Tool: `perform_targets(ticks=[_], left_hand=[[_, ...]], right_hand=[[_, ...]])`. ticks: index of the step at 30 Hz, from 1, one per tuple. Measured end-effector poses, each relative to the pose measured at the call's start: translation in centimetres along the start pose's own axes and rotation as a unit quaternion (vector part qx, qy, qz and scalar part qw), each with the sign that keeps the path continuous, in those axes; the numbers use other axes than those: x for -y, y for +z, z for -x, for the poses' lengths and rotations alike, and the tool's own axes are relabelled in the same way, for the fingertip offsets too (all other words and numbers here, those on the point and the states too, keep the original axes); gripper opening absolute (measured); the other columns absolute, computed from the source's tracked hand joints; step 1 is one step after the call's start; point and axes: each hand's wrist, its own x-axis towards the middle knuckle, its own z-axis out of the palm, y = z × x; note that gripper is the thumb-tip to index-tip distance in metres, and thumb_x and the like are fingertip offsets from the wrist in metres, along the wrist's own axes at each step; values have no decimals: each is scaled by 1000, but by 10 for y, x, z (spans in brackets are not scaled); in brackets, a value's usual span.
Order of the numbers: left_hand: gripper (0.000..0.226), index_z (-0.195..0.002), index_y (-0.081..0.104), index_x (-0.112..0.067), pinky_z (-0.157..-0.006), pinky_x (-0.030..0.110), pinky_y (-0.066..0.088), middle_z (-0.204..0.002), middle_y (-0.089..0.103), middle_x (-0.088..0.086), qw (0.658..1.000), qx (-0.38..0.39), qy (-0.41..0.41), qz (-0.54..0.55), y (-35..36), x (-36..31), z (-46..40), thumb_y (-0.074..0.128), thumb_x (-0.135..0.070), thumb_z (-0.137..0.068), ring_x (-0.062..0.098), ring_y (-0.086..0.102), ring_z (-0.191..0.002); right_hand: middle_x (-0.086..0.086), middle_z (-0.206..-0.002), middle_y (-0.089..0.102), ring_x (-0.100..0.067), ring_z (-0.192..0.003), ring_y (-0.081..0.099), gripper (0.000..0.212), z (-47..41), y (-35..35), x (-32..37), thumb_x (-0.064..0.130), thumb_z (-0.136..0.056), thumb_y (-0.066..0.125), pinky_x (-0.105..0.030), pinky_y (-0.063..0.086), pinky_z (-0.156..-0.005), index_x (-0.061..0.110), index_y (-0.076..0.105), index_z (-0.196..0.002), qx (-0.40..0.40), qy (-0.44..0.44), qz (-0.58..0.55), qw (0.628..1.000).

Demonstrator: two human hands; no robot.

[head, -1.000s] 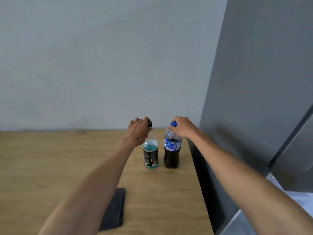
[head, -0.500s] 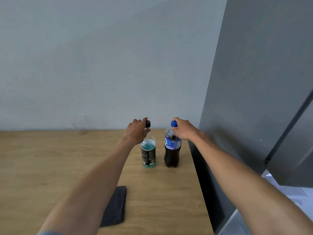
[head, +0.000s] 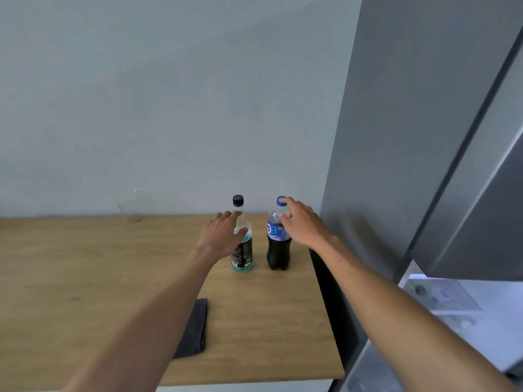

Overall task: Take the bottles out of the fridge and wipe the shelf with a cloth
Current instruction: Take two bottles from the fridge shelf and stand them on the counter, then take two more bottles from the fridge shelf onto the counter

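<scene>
Two bottles stand upright on the wooden counter (head: 85, 264) near its right end. The left bottle (head: 244, 250) is clear with a black cap, a dark label and some teal liquid. The right bottle (head: 278, 250) has a blue cap, a blue label and dark liquid. My left hand (head: 222, 236) hovers in front of the teal bottle, fingers apart, holding nothing. My right hand (head: 301, 223) is beside the dark bottle's neck, fingers spread and loose around the cap. A folded dark grey cloth (head: 194, 328) lies on the counter, partly under my left forearm.
The grey fridge (head: 410, 123) stands right of the counter, its door (head: 481, 207) swung open. A white shelf (head: 452, 301) inside shows at the lower right. A faint clear glass (head: 133, 207) stands by the grey wall at the back.
Both hands have let go of the bottle caps and drawn back and down. The bottles stay standing on the counter.
</scene>
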Motion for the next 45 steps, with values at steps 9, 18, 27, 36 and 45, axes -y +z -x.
perform_targets(ticks=[9, 18, 27, 36, 45], left_hand=[[49, -135, 43, -21, -93, 40, 42, -133, 55, 3, 999, 9, -31, -9, 8, -64, 90, 44, -44, -92, 27, 49, -120], [39, -123, 53, -22, -81, 37, 45, -125, 59, 1, 999, -15, -28, 26, 42, -208, 195, 45, -44, -92, 24, 56, -111], [37, -123, 50, -24, -82, 35, 47, -117, 61, -1, 997, 46, 0, 57, 139, -345, 238, 39, -45, -94, 20, 57, -106], [40, -129, 45, -25, -83, 32, 50, -116, 62, -3, 995, 71, -15, 67, 233, -383, 194, 36, -46, -96, 17, 59, -102], [37, -127, 45, -23, -88, 40, 47, -116, 59, 2, 997, 51, -55, 30, 352, -364, 91, 40, -42, -95, 21, 56, -105]], right_hand=[[-1, -110, 63, -21, -103, 59, 41, 96, -13, -25, 34, -91, 44, -38, 51, -87, 33, 44, -132, 22, -10, -52, 998], [5, -87, 61, -7, -78, 58, 32, 242, -72, -127, 32, -96, 49, -26, 51, -69, 31, 50, -128, 40, -23, -57, 997], [1, -100, 68, -19, -87, 65, 25, 345, -114, -253, 28, -92, 50, -33, 52, -74, 30, 58, -115, 19, 89, -41, 995], [6, -100, 62, -13, -92, 59, 27, 335, -97, -369, 31, -95, 45, -30, 51, -80, 30, 55, -120, 23, 167, -3, 986], [6, -108, 62, -14, -96, 60, 27, 241, -26, -486, 36, -94, 51, -31, 56, -80, 30, 54, -120, -50, 151, 7, 987]])
